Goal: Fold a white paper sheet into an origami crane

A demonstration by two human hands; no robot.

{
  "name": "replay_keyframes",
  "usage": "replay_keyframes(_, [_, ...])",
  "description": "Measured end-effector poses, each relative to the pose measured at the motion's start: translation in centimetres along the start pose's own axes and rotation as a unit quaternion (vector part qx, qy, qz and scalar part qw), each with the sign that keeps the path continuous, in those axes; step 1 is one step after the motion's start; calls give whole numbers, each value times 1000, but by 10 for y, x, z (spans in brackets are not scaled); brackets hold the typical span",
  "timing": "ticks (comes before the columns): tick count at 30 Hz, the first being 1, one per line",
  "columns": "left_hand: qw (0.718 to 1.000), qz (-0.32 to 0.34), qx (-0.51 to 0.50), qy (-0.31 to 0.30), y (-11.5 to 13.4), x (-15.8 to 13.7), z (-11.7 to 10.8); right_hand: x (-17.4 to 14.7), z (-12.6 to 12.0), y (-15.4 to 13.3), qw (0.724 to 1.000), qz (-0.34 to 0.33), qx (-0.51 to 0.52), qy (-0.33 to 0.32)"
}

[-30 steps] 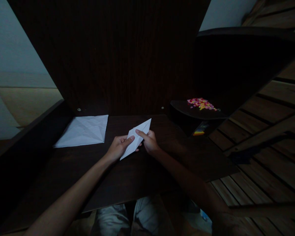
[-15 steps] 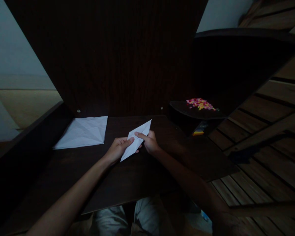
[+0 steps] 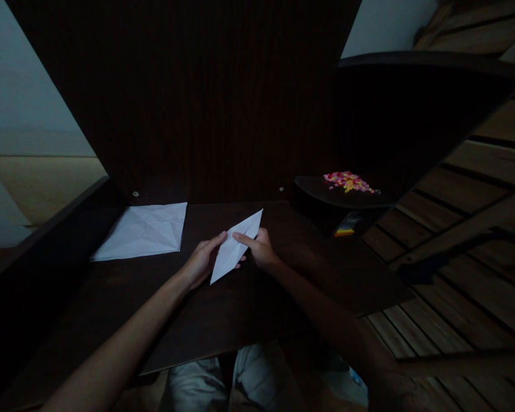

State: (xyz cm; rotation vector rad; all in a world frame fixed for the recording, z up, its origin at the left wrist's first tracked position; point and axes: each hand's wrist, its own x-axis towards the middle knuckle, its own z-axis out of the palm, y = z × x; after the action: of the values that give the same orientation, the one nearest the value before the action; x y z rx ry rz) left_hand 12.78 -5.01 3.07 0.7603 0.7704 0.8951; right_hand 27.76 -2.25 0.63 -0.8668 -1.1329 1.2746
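A folded piece of white paper (image 3: 230, 255), diamond-shaped with pointed ends, is held tilted above the dark desk. My right hand (image 3: 261, 249) grips it from the right, thumb flat on the upper face and fingers behind. On the other side my left hand (image 3: 203, 258) closes on the paper's left edge, with its thumb at the upper left border and its fingertips showing past the right edge underneath. Creases run across the paper. To the left, a stack of creased white sheets (image 3: 143, 232) lies on the desk.
A small heap of pink, red and yellow bits (image 3: 349, 181) rests on the rounded side shelf (image 3: 321, 191) at right. Below that shelf sits a small item with a yellow-orange edge (image 3: 344, 232). A dark upright panel (image 3: 197, 103) closes off the back, and wooden slats (image 3: 476, 229) stand far right.
My left thumb has slid off the paper's face up to its left edge. The right hand keeps its hold, and the paper has hardly moved.
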Motion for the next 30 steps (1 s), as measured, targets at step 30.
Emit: replay_keyframes(30, [979,117,161,36,-10,1,-2,-5,6,0,998,-36,-29,-41])
